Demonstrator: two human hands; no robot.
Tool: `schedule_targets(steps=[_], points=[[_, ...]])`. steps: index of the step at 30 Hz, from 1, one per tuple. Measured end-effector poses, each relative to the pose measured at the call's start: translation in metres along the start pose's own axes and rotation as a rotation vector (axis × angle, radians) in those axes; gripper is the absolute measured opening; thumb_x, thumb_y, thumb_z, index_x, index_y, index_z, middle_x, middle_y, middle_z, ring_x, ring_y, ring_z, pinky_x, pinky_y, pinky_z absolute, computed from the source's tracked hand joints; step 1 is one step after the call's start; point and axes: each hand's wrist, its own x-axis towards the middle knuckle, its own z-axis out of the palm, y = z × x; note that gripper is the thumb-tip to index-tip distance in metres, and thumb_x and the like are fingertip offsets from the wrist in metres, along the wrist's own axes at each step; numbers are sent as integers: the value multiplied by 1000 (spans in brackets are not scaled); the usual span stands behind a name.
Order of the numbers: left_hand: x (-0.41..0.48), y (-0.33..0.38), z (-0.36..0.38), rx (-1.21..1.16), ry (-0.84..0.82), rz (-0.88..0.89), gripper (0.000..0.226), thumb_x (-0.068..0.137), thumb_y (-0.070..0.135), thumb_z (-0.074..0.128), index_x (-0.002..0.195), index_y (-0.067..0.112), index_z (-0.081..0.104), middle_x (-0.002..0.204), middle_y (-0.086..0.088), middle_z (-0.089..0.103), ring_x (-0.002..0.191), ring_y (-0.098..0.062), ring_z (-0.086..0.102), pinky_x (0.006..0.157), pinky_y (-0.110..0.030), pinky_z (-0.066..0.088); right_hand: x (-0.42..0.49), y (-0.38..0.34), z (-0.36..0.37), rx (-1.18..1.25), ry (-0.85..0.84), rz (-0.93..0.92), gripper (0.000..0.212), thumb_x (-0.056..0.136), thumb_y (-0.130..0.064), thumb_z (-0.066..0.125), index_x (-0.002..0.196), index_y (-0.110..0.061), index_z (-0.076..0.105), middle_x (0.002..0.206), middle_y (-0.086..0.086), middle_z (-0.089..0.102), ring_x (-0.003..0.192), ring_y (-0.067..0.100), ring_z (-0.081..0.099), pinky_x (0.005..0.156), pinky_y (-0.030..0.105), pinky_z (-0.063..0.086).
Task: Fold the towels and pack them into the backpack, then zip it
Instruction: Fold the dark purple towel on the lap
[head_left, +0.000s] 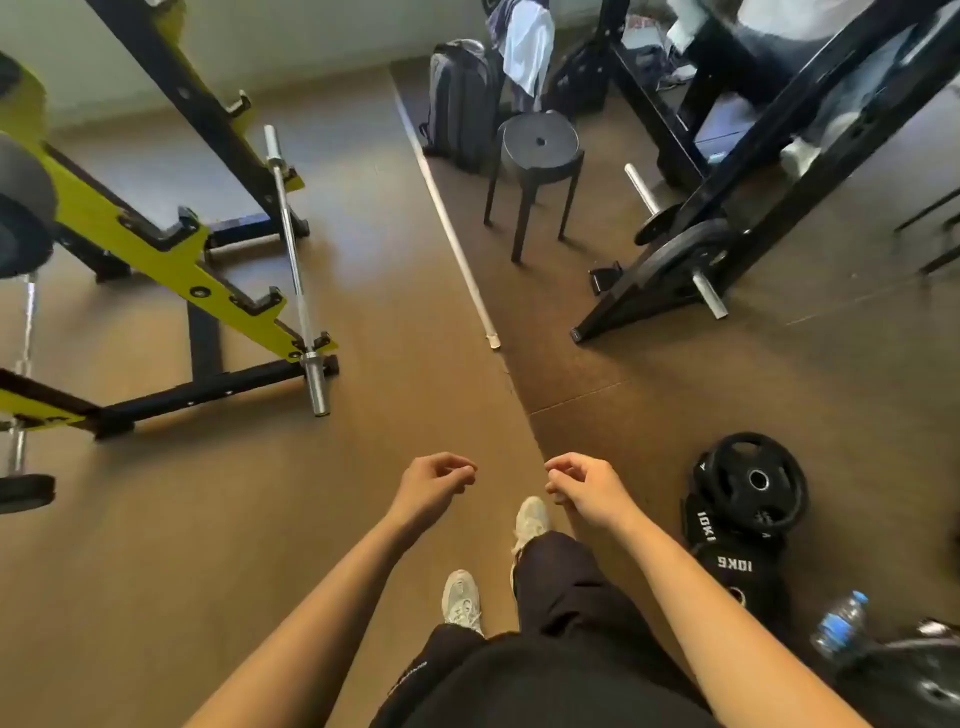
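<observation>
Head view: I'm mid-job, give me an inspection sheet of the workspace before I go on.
Surface: brown floor, with a darker mat on the right.
Job's things: backpack stands far ahead beside a black stool; white towel hangs just above it; zip state cannot be told.
Clutter: weight plates and water bottle at the low right.
Hands: left hand and right hand held out in front, fingers loosely curled, holding nothing.
Cables: nothing seen.
Surroundings: barbell on yellow rack at left; black rack at right.
</observation>
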Motion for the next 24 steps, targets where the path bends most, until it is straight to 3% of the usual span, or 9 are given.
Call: schedule_targets(steps=[2, 4, 9, 15, 19, 24], points=[[35, 21, -2, 27, -35, -8, 11, 97, 24, 65, 98, 21, 76, 93, -1, 77, 93, -20, 72, 78, -27, 57, 30, -6, -13, 35, 35, 29, 15, 98, -8, 60, 95, -20, 69, 89, 16, 72, 74, 17, 66, 72, 28, 58], [73, 51, -8, 77, -73, -21, 10, 96, 24, 66, 96, 22, 76, 94, 0, 77, 93, -20, 72, 83, -31, 58, 63, -16, -28, 32, 27, 58, 18, 98, -7, 61, 92, -22, 68, 89, 15, 72, 73, 16, 66, 67, 23, 57], [179, 139, -34, 132, -55, -21, 16, 99, 25, 63, 105, 16, 75, 96, -2, 77, 95, -20, 71, 82, -30, 57, 179, -60, -81, -43, 19, 39, 15, 96, -15, 64, 95, -29, 70, 89, 3, 75, 88, 22, 72, 88, 46, 59], [273, 228, -80, 86, 8, 10, 14, 99, 23, 63, 106, 17, 74, 97, -1, 76, 91, -15, 70, 67, -12, 48, 297, -164, -141, -221, -68, -28, 15, 98, -25, 62, 109, -22, 71, 100, -4, 72, 97, 16, 69, 93, 41, 58], [333, 275, -117, -26, 66, 12, 12, 98, 18, 64, 103, 16, 75, 96, -3, 77, 87, -13, 70, 68, -14, 48, 376, -246, -162, -273, -97, -85, 8, 98, -30, 61, 103, -31, 67, 95, -9, 69, 97, 15, 67, 91, 41, 58], [431, 308, -173, -78, 47, -13, 14, 98, 10, 63, 102, 10, 77, 96, -10, 77, 82, -15, 69, 61, -11, 49, 478, -332, -156, -292, -59, -64, 20, 98, -28, 60, 113, -21, 71, 101, -3, 72, 97, 13, 66, 92, 39, 57]])
